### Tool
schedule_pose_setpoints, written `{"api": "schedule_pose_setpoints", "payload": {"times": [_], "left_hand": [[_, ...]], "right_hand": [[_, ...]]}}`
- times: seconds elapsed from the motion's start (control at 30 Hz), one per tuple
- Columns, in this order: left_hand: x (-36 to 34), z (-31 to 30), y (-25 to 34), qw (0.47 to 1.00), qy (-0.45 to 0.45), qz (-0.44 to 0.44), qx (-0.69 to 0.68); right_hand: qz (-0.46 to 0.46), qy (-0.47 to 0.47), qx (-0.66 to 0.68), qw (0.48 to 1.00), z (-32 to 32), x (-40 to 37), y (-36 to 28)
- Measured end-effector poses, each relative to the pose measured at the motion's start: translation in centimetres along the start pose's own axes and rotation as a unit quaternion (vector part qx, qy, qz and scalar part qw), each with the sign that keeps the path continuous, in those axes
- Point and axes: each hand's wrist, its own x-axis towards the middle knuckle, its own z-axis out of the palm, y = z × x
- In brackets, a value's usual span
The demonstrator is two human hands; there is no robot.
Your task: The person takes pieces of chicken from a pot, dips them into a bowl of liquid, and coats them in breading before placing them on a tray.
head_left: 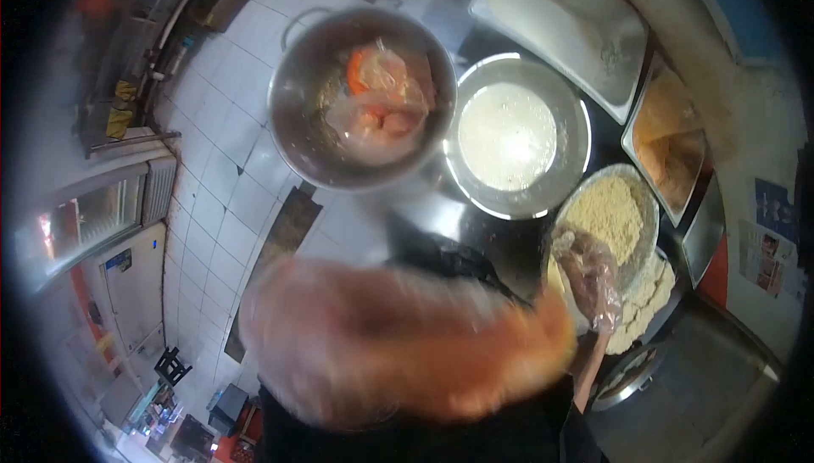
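My right hand (589, 281), in a clear plastic glove, reaches into a metal bowl (651, 209) of pale yellow crumbs (606, 217). Its fingers look bunched at the crumbs' near edge, and what they hold, if anything, is hidden. Close to the camera, my left hand (339, 336) is a large smear of motion, so its fingers cannot be made out. An orange blur (509, 353) at its right end could be part of the hand or a thing in it. Beyond the crumbs stands a steel bowl (577, 136) of white batter (507, 136).
A deep steel pot (292, 132) holds clear plastic bags (381, 107) with orange and pinkish contents. At the upper right are a steel pan (627, 64) of white powder and a tray (670, 141) of orange-brown powder. More crumbs (640, 310) lie beside the bowl.
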Motion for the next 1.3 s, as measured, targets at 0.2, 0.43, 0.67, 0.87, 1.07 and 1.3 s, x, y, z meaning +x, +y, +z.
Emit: {"api": "schedule_pose_setpoints", "payload": {"times": [0.2,0.43,0.67,0.87,1.07,1.3], "left_hand": [[0.8,1.5,-0.8,0.958,-0.250,0.110,-0.086],[4.1,0.4,-2.6,0.976,-0.139,0.139,0.091],[8.3,3.6,-12.8,0.979,0.001,-0.121,0.166],[9.8,8.9,-13.8,0.989,-0.030,-0.138,0.037],[9.7,9.7,-15.8,0.976,-0.009,-0.216,0.009],[9.9,9.2,-18.0,0.973,0.113,-0.197,-0.047]], "right_hand": [[0.025,0.010,0.064,0.998,-0.6,-1.1,-0.3],[0.075,0.055,0.300,0.949,-2.9,-4.2,-1.5],[0.104,0.030,0.465,0.878,-3.6,-5.3,-1.8],[0.113,0.004,0.477,0.872,-3.9,-4.4,-1.1],[0.226,0.101,0.691,0.679,-2.1,-5.8,2.3],[0.176,0.039,0.649,0.739,-3.0,-3.8,3.4]]}}
